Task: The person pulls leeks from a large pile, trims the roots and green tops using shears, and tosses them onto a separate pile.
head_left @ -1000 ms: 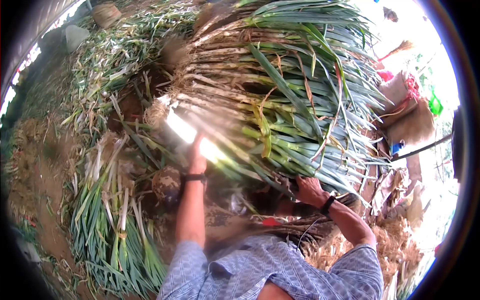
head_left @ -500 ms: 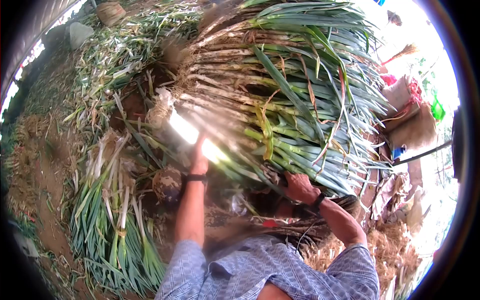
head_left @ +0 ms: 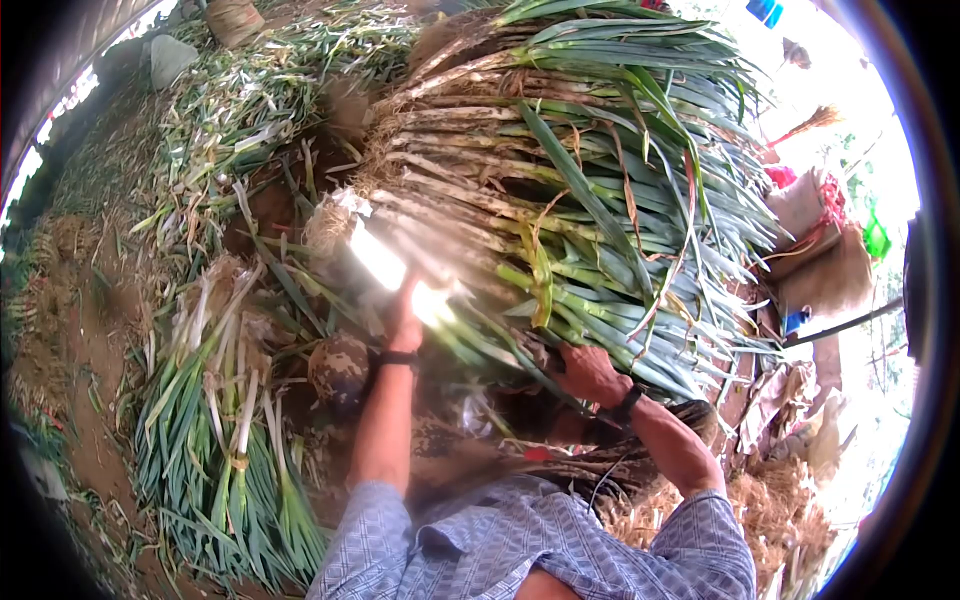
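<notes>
The person's left hand (head_left: 405, 318) is wrapped around the bright, glossy white stem (head_left: 378, 258) of a long green-and-white leek, its root end pointing up and away to the left. The right hand (head_left: 592, 376) is at the leaf end, fingers bent against long, flat, dark-green leaves (head_left: 600, 327); their undersides are hidden, so it cannot be told whether they pinch anything or only press.

The held stem lies slantwise in front of the person, along the near edge of a broad heap of soil-streaked, pale-stalked leeks (head_left: 480, 160), whose roots point left and leaves right. Left of the forearm, on brown earth, lies a smaller bundle of leeks with white stems and drooping green leaves (head_left: 200, 425), gathered by a thin yellowish tie (head_left: 238, 461). Beyond it spreads a litter of shredded green and straw-coloured leaves (head_left: 250, 125).

The likeliest trouble is snagging: the leaves by the right hand overlap those of the heap, so a hard pull could tear them or drag neighbouring stalks along. The smooth stem might also slide through the left hand if its hold is loose, and too tight a squeeze could bruise it.
</notes>
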`<state>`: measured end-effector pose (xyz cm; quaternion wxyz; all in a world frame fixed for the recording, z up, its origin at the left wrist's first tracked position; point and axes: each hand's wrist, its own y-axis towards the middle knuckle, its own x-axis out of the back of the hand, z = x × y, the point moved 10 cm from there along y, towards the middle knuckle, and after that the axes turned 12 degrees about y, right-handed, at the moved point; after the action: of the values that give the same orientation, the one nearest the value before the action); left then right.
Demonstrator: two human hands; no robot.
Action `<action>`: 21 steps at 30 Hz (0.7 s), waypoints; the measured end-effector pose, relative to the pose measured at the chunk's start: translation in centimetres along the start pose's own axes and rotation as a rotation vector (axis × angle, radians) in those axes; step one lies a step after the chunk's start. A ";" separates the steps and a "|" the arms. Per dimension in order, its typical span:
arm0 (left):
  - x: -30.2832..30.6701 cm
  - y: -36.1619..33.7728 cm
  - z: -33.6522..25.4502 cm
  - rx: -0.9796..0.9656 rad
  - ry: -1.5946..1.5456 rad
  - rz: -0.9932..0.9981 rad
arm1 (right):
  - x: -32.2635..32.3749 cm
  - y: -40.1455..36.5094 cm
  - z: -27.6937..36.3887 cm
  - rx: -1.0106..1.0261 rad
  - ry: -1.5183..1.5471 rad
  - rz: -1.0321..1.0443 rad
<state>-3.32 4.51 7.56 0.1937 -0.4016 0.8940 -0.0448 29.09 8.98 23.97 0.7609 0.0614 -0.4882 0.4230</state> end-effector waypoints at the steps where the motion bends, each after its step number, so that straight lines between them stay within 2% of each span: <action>1: -0.1 -0.2 0.0 0.019 -0.018 -0.016 | 0.0 0.3 0.3 0.031 0.008 -0.024; 3: -0.2 -0.4 -0.2 0.054 -0.056 -0.049 | 0.0 0.9 0.8 0.095 0.021 -0.074; 6: 0.1 0.0 0.1 0.029 -0.046 -0.044 | 0.3 2.3 2.4 0.081 0.051 -0.022; 9: -1.0 -1.7 -2.0 0.061 -0.069 -0.044 | -1.1 4.1 2.2 0.029 0.019 0.059; 12: -0.7 -1.1 -1.0 0.062 -0.043 -0.021 | -2.6 6.4 0.5 0.008 -0.042 0.035; 15: -1.3 -2.1 -2.1 0.115 -0.025 0.021 | -1.3 6.8 4.1 0.048 -0.014 0.033; 18: -0.7 -2.2 -2.3 0.095 0.064 -0.051 | 0.7 7.2 7.5 0.099 0.128 -0.030; 19: -1.8 -3.2 -3.6 0.083 0.050 0.031 | 0.6 7.5 8.0 0.123 0.109 -0.031; 21: -1.6 -2.8 -3.0 0.091 0.065 0.020 | 0.5 8.1 8.7 0.172 0.071 -0.035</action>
<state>-1.55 3.53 11.51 0.1829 -0.3815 0.9009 -0.0967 17.40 10.01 26.29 0.7768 0.1200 -0.4219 0.4519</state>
